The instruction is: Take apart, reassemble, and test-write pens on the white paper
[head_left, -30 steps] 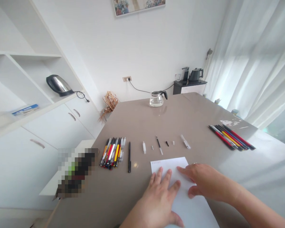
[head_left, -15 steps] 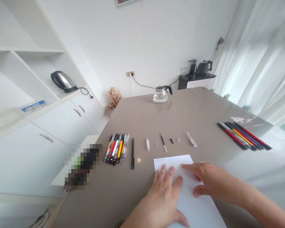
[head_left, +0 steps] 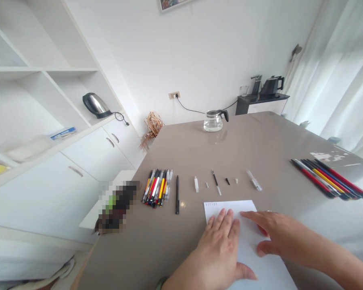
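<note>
A white sheet of paper (head_left: 248,249) with small marks near its top left edge lies on the table. My left hand (head_left: 216,245) rests flat on it, fingers stretched forward and thumb out to the side. My right hand (head_left: 275,231) is at the sheet's right side, index finger extended onto the paper and thumb apart; its other fingers are partly hidden. Beyond the sheet lie a clear pen barrel part (head_left: 196,184), a small spring (head_left: 207,185), a pen refill (head_left: 216,183), a small black tip (head_left: 227,181), a small white piece (head_left: 236,181) and a clear tube (head_left: 254,180).
Several pens (head_left: 157,188) lie bunched at the left, with one black pen (head_left: 177,195) beside them. More pens (head_left: 329,179) lie at the right. A glass pot (head_left: 213,121) of clear liquid stands at the back of the table (head_left: 181,149). A kettle (head_left: 97,105) sits on the shelf.
The camera view has turned slightly left, so everything sits further right in the picture. My left fingers have drawn a little closer together; both hands stay on the paper.
</note>
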`<state>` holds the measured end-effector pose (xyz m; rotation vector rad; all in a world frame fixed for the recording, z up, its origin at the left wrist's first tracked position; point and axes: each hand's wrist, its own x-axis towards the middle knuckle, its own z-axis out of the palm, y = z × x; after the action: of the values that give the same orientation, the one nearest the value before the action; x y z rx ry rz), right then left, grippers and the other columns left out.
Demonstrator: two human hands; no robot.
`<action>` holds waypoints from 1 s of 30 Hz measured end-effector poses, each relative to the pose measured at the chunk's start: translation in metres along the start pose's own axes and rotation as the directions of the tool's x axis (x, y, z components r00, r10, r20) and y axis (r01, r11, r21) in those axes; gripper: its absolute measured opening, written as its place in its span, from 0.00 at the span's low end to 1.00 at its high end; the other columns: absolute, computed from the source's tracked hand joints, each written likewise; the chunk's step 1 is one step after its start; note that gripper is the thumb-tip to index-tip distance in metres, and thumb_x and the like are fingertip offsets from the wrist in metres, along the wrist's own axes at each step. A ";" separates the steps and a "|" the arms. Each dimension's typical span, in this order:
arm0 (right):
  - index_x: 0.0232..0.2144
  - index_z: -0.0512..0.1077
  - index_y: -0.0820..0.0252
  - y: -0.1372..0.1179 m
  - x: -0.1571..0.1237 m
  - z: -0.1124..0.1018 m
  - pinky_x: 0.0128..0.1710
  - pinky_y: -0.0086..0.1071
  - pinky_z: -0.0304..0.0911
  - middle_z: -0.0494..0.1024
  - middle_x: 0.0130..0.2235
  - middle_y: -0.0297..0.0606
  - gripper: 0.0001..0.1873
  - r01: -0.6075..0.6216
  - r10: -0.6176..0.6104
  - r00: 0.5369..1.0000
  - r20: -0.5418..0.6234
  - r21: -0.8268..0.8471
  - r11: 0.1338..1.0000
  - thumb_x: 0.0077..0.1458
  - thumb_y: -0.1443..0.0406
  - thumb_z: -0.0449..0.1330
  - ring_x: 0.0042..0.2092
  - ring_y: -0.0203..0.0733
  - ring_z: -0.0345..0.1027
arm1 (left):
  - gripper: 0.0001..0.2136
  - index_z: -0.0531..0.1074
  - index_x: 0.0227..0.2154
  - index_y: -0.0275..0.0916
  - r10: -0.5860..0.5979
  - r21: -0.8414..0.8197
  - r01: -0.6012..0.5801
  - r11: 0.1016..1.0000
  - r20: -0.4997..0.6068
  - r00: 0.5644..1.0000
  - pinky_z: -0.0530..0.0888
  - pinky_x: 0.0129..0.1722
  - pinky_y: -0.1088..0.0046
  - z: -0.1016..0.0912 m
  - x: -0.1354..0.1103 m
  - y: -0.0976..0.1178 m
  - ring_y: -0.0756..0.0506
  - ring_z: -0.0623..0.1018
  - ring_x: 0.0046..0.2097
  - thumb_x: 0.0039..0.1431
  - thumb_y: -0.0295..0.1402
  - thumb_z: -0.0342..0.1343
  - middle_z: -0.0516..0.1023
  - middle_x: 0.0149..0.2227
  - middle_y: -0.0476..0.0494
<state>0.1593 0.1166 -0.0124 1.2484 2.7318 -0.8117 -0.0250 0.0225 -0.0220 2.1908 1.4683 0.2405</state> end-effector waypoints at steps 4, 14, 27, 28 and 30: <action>0.48 0.62 0.52 0.000 0.000 0.000 0.34 0.33 0.60 0.74 0.33 0.37 0.32 0.022 -0.022 1.000 0.002 0.013 1.000 0.35 0.67 0.59 0.35 0.45 0.67 | 0.44 0.39 0.57 0.35 0.017 0.042 -0.017 0.999 -0.006 1.000 0.42 0.57 0.59 0.001 -0.002 0.001 0.41 0.34 0.59 0.43 0.58 0.43 0.35 0.60 0.40; 0.43 0.66 0.50 0.010 0.004 -0.011 0.28 0.29 0.59 0.73 0.28 0.33 0.22 0.017 -0.013 1.000 -0.026 0.166 0.986 0.42 0.62 0.57 0.28 0.39 0.66 | 0.43 0.42 0.57 0.33 0.003 -0.022 -0.003 1.000 -0.001 1.000 0.43 0.57 0.58 -0.009 -0.006 0.007 0.41 0.35 0.59 0.43 0.59 0.39 0.39 0.60 0.37; 0.52 0.56 0.48 0.065 0.051 -0.006 0.47 0.47 0.49 0.64 0.48 0.43 0.24 -0.161 0.034 0.702 -0.712 -0.113 0.980 0.52 0.57 0.42 0.49 0.56 0.57 | 0.43 0.44 0.56 0.32 -0.020 -0.077 0.019 0.997 -0.014 1.000 0.43 0.57 0.61 -0.011 -0.007 0.009 0.41 0.36 0.59 0.42 0.59 0.39 0.39 0.60 0.36; 0.53 0.53 0.47 0.065 0.053 -0.004 0.48 0.48 0.47 0.62 0.50 0.41 0.24 -0.161 0.017 0.707 -0.707 -0.138 0.977 0.52 0.57 0.42 0.50 0.56 0.55 | 0.43 0.44 0.56 0.32 -0.017 -0.078 0.016 0.997 -0.014 1.000 0.43 0.57 0.61 -0.011 -0.007 0.009 0.41 0.36 0.59 0.42 0.59 0.39 0.40 0.60 0.36; 0.54 0.51 0.46 0.065 0.055 -0.001 0.49 0.48 0.46 0.60 0.52 0.40 0.25 -0.156 -0.007 0.720 -0.694 -0.171 0.973 0.53 0.56 0.41 0.52 0.56 0.53 | 0.43 0.44 0.56 0.32 -0.014 -0.079 0.012 0.997 -0.019 1.000 0.43 0.57 0.61 -0.011 -0.007 0.009 0.41 0.36 0.59 0.42 0.59 0.38 0.40 0.60 0.36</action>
<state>0.1683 0.1908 -0.0535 1.8977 3.1342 0.0206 -0.0252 0.0166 -0.0070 2.1214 1.4579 0.3104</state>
